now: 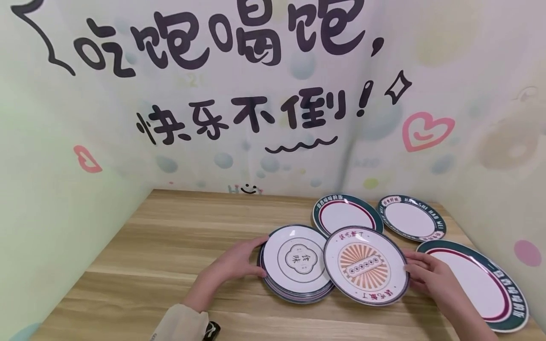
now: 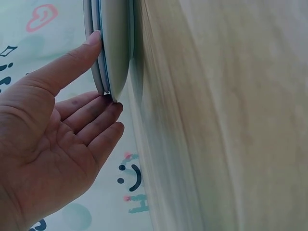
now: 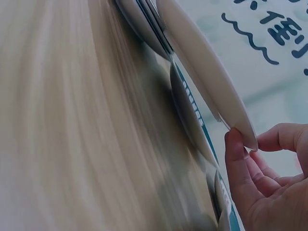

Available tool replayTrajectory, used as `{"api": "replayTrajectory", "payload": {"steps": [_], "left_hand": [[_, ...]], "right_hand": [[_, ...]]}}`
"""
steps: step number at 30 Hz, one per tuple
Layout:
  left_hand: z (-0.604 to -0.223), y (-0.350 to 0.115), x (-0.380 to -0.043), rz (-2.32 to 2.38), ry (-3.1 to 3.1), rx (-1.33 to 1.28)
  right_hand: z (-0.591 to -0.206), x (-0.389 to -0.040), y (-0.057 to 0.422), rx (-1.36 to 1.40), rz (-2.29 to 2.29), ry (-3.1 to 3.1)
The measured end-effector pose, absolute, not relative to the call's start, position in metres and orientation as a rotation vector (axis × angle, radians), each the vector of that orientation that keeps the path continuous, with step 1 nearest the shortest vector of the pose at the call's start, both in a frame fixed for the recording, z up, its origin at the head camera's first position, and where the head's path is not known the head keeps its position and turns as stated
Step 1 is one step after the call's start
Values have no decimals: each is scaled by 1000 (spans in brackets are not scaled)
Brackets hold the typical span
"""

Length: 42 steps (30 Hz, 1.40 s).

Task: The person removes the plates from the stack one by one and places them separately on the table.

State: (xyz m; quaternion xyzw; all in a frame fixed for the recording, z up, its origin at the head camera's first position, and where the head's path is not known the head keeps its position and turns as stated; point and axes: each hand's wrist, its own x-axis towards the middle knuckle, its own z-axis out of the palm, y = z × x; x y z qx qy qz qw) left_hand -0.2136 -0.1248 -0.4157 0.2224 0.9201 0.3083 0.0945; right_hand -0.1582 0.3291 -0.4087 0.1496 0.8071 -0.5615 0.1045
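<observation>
A stack of round plates (image 1: 298, 258) sits on the table, the top one white with a dark rim and a grey emblem. At its left edge is my left hand (image 1: 236, 260), thumb and fingers spread around the rims. The left wrist view shows that hand (image 2: 62, 130) from the palm side, with its thumb on the rims and fingertips at the lower edge. My right hand (image 1: 435, 274) pinches the right rim of a plate with an orange sunburst (image 1: 366, 266). This plate (image 3: 216, 82) is tilted and raised, overlapping the stack's right side in the head view.
Behind the stack lies a green-rimmed plate (image 1: 346, 215), with another green-rimmed oval plate (image 1: 411, 218) to its right. A larger oval plate (image 1: 473, 284) is at the right, partly behind my right arm. The wooden table (image 1: 170, 237) meets a printed wall covering (image 1: 239, 166).
</observation>
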Motion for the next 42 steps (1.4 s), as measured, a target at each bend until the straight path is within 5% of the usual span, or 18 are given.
{"api": "replayTrajectory", "payload": {"steps": [16,42], "left_hand": [[-412,-124,-215,891,2733,641],[-415,-124,-214,890,2743,692]], "right_hand": [[-419,-140,376,532,-1588,2375],[-419,-137,345,197,-858,3112]]}}
